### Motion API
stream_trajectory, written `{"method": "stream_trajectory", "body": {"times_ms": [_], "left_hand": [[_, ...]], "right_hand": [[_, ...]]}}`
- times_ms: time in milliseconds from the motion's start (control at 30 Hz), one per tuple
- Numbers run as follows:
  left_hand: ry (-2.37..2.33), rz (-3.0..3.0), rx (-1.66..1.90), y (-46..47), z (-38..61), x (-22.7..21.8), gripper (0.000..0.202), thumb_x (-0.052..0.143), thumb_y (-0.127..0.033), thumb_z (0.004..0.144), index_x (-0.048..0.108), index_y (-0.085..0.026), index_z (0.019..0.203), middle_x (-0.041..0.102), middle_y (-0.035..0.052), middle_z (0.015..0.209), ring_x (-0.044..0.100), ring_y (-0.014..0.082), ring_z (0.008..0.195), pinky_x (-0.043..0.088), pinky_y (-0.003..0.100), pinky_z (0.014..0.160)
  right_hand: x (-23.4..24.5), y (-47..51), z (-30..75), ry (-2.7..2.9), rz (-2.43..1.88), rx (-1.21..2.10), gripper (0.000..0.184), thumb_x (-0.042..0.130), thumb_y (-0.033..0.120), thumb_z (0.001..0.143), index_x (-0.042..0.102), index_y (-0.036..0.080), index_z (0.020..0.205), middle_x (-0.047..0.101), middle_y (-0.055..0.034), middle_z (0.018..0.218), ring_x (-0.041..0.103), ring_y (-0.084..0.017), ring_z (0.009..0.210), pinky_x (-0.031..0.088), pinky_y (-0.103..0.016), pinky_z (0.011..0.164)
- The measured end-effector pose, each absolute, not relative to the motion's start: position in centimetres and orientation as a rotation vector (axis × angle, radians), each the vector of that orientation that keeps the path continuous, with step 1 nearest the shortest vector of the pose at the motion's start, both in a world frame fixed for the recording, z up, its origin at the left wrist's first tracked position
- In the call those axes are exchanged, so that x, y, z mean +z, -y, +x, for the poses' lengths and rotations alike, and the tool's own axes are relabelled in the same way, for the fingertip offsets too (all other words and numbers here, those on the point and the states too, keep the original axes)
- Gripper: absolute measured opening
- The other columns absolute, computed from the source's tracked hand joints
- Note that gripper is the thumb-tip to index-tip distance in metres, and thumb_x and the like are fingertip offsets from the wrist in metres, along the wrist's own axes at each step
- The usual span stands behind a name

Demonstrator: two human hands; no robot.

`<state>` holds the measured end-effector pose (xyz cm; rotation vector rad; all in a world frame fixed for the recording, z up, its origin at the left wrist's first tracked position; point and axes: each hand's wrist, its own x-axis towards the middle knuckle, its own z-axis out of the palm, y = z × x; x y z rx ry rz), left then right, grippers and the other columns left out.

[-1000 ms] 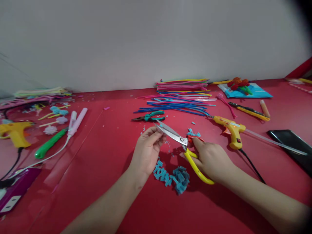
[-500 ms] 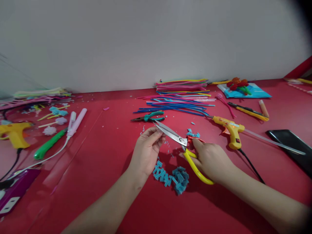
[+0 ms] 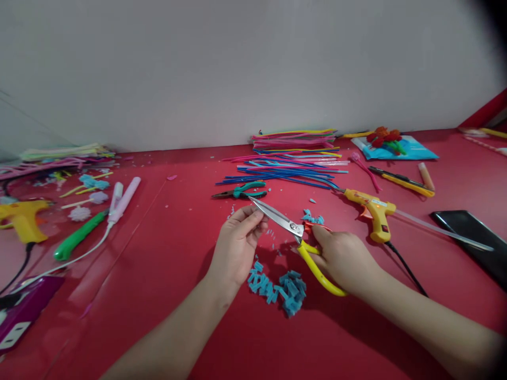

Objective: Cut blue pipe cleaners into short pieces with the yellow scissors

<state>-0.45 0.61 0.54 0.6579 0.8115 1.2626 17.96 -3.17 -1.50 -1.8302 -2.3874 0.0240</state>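
My right hand is wrapped around the red and yellow handles of a pair of scissors. Their metal blades point up and left, lying nearly together. Thumb and fingers of my left hand are pinched together right by the blades; what they hold, if anything, is hidden. Below the hands lies a pile of small cut blue pieces, with a looser row of them to its left. A few more blue pieces rest beyond the scissors. Pliers with teal handles lie just past the blade tips.
Bundles of coloured pipe cleaners lie by the wall. At right are a yellow glue gun, a black phone and a yellow cutter. To the left are another glue gun, a green-handled tool and a purple power strip.
The scissor blades look slightly closer together than before, and the yellow handle has risen a little. Both hands stay in nearly the same place.
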Motion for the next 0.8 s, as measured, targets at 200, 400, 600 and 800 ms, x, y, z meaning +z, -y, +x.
{"method": "stream_trajectory", "body": {"times_ms": [200, 400, 600, 800], "left_hand": [[-0.818, 0.667, 1.113, -0.2, 0.0, 0.3, 0.006, 0.063, -0.015, 0.065, 0.062, -0.013, 0.07, 0.059, 0.0006, 0.064, 0.053, 0.0066, 0.06, 0.043, 0.018, 0.061], [-0.77, 0.792, 0.774, 0.7, 0.7, -0.2, 0.009, 0.058, -0.02, 0.07, 0.061, -0.012, 0.074, 0.059, 0.0027, 0.065, 0.052, 0.0068, 0.056, 0.04, 0.018, 0.056], [-0.767, 0.878, 0.594, 1.2, 0.9, 0.0, 0.013, 0.057, -0.022, 0.071, 0.061, -0.011, 0.076, 0.056, 0.0028, 0.063, 0.05, 0.0072, 0.054, 0.039, 0.019, 0.055], [-0.903, 1.039, 0.651, 1.3, 1.3, 0.2, 0.011, 0.062, -0.022, 0.065, 0.06, -0.012, 0.07, 0.056, 0.0005, 0.06, 0.051, 0.0084, 0.054, 0.04, 0.021, 0.056]], "right_hand": [[-1.1, 2.8, 17.3, 2.024, -1.654, 0.653, 0.027, 0.042, 0.045, 0.075, 0.042, 0.019, 0.066, 0.047, 0.0028, 0.053, 0.041, -0.009, 0.046, 0.023, -0.021, 0.043], [-0.1, 3.1, 16.5, 1.407, -1.474, 1.241, 0.026, 0.047, 0.042, 0.072, 0.049, 0.018, 0.081, 0.036, 0.0091, 0.041, 0.033, -0.005, 0.032, 0.026, -0.018, 0.033], [0.4, 3.0, 16.5, 1.332, -1.434, 1.371, 0.02, 0.048, 0.037, 0.073, 0.049, 0.018, 0.075, 0.035, 0.0103, 0.035, 0.033, -0.005, 0.028, 0.025, -0.017, 0.03], [0.6, 3.1, 16.5, 1.406, -1.501, 1.297, 0.014, 0.051, 0.031, 0.069, 0.046, 0.018, 0.067, 0.034, 0.0107, 0.036, 0.031, -0.004, 0.029, 0.023, -0.016, 0.031]]}}
